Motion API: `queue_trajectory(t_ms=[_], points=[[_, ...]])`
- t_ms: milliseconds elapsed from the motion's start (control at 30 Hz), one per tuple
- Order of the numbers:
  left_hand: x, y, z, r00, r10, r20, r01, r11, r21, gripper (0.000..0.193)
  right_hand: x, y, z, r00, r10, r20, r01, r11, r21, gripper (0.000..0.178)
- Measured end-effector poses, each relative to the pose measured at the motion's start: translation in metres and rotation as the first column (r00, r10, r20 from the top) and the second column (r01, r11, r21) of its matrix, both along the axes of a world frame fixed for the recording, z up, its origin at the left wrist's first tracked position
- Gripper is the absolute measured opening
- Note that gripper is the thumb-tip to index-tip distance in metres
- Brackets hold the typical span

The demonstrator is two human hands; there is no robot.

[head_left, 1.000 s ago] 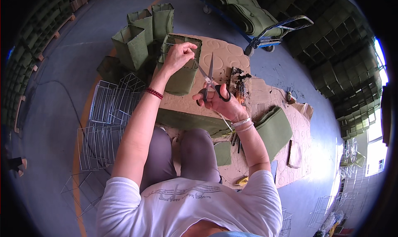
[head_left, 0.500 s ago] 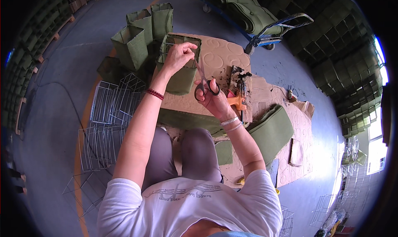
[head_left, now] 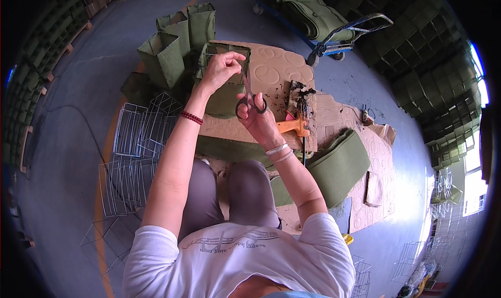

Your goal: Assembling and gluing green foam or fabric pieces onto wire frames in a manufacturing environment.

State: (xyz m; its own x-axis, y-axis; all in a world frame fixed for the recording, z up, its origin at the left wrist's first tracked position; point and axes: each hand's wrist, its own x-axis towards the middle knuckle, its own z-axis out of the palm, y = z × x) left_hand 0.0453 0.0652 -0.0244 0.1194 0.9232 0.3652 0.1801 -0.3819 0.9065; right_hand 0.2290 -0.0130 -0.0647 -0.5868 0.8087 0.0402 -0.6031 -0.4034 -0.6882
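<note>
A square green felt box, with a wire frame showing at its open top, stands on the cardboard-covered work surface. Above its rim my left hand is closed in a pinch; whatever lies between the fingertips is too small to make out. My right hand grips a pair of scissors by the black loops, beside the box's right side. Their blades point up and away, with the tips close to my left fingertips. To the right of that hand lies an orange tool resembling a glue gun.
More green felt boxes stand at the far left, above stacked wire frames. A folded green felt sheet rests at right. Behind stands a blue trolley loaded with felt. Stacked green boxes line the right side.
My right hand and the scissors have shifted left, bringing the blades closer to my left hand. My left hand stays pinched above the box, nearly in place.
</note>
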Motion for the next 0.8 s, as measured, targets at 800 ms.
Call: queue_trajectory(t_ms=[800], points=[[-0.112, -0.015, -0.006, 0.553, 0.616, 0.561, -0.71, 0.701, -0.07, 0.022, 0.002, 0.0, 0.002, 0.999, 0.024, 0.022, -0.024, 1.0, 0.015, 0.055]])
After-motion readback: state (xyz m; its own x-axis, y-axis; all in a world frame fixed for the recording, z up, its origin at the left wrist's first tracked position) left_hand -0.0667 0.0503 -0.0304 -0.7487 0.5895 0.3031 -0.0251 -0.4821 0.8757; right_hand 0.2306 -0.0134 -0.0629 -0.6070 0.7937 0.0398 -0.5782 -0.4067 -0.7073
